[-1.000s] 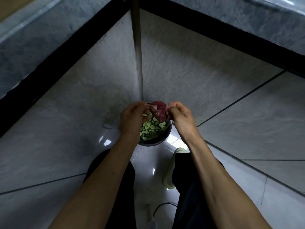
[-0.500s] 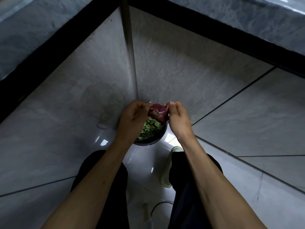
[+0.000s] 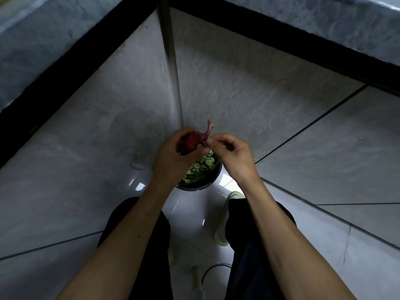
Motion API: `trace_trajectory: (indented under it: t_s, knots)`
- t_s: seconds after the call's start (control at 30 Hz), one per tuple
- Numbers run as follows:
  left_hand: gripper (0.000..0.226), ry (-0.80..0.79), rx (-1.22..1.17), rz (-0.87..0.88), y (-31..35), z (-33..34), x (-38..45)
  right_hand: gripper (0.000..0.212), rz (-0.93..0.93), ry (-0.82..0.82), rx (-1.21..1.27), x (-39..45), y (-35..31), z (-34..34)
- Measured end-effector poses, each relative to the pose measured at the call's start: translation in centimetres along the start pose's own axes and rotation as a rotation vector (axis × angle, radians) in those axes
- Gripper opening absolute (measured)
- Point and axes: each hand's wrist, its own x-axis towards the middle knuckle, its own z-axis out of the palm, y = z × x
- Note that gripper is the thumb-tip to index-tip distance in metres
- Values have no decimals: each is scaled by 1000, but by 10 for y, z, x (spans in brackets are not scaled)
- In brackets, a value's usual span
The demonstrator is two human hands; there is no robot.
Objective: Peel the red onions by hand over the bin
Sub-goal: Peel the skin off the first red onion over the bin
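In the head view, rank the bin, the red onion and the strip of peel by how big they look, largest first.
1. The bin, though both hands cover part of it.
2. The red onion, gripped by the left hand; it sits nearer the camera, so the gap is unsure.
3. The strip of peel, pinched by the right hand.

- The onion (image 3: 191, 142) was dark red-purple, and its lifted skin (image 3: 208, 131) was paler pink.
- The bin (image 3: 207, 180) had a dark rim and held pale green slices (image 3: 205, 162) with darker green edges.
- The floor (image 3: 194, 213) was glossy white with bright glints.
- The wall tiles (image 3: 249, 94) were mottled grey, crossed by thin dark grout lines.
- A black band (image 3: 281, 43) ran along the top of the tiles, with veined blue-grey stone (image 3: 313, 18) above it.
- The trousers (image 3: 249, 245) were black.
- The shoe (image 3: 223, 219) was pale green-white.
- A thin black cable (image 3: 211, 270) curved across the floor.
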Motion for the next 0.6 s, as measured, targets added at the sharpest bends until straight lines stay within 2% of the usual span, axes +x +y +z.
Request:
trace_trajectory:
  t_s: [0.17, 0.27, 0.6]
  knots:
    - [70, -25, 196, 170, -3, -2, -8, 9, -44, 49, 3, -1, 0, 1]
    - [71, -36, 243, 243, -4, -3, -9, 8, -39, 77, -5, -3, -1, 1]
    - [70, -82, 200, 225, -10, -10, -13, 17, -51, 99, -107, -8, 1, 3]
